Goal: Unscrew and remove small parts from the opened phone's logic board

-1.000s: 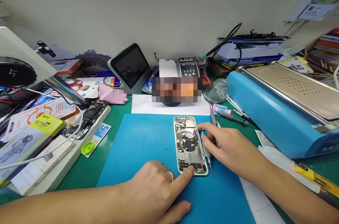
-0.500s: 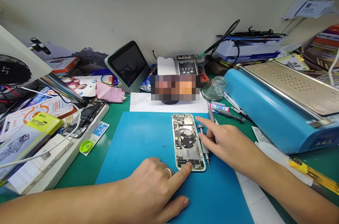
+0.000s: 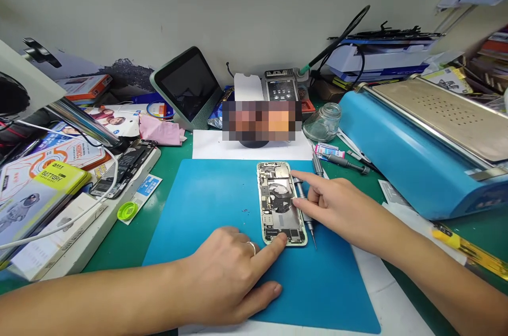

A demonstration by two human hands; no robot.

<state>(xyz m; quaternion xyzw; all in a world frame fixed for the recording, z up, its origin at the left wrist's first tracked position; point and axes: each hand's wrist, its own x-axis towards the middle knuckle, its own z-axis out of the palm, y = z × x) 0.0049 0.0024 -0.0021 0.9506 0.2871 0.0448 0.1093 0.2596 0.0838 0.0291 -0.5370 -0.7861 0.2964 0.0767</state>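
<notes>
An opened smartphone [image 3: 282, 219], its circuit board and inner parts bare, lies upright on a blue work mat [image 3: 210, 193]. My left hand [image 3: 234, 278] presses the tip of its index finger on the phone's lower end; the thumb is stretched out over the mat and the other fingers are curled. At the phone's right edge is my right hand [image 3: 333, 203], index finger and thumb apart, both tips at the frame. A grey precision screwdriver [image 3: 309, 225] lies beside the phone, partly beneath my right hand. Several tiny dark screws or bits [image 3: 245, 211] rest left of the phone.
A blue heated-plate machine [image 3: 381, 151] stands at right, near a glass jar [image 3: 327, 121] and another screwdriver [image 3: 345, 163]. Boxes, a second opened phone [image 3: 127, 169] and a green lid [image 3: 127, 211] lie at left. A tablet-like display [image 3: 190, 84] and a soldering station [image 3: 281, 87] stand behind.
My right hand has moved left, from over the screwdriver to the phone's right edge. The left index finger stays on the phone. The whole view has shifted slightly.
</notes>
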